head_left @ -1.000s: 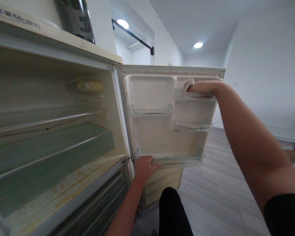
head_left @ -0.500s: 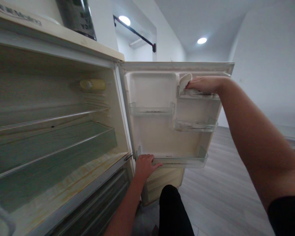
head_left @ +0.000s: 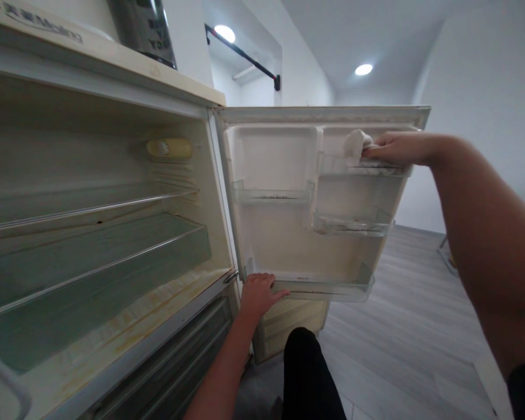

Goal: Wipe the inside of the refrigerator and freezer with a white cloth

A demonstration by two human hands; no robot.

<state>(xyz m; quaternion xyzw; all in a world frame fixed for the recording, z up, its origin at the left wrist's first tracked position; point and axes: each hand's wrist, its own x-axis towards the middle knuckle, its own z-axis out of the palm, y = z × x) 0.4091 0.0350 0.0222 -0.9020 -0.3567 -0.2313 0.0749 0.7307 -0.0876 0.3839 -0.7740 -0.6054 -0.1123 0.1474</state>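
A white cloth (head_left: 356, 144) is bunched in my right hand (head_left: 396, 148), which is closed on it at the upper right door shelf (head_left: 363, 168) of an open fridge door (head_left: 271, 154). Part of the cloth stands up above the shelf's clear rim; the rest is hidden under my fingers. My left hand (head_left: 258, 294) grips the left end of the clear lower door shelf (head_left: 324, 290), fingers over its rim and thumb stretched along the front. Between them on the door are a left shelf (head_left: 271, 195) and a middle right shelf (head_left: 352, 224).
On the left stands the fridge compartment with glass shelves (head_left: 91, 207) and a yellowed lamp cover (head_left: 170, 148). Brownish stains mark its floor (head_left: 144, 315). A lower door (head_left: 293, 326) stands open below, near my black-clad knee (head_left: 304, 361). A dark container (head_left: 144, 32) sits on top.
My right hand and the cloth have slid right along the upper door shelf. The door has swung slightly wider in view. My left hand keeps its place.
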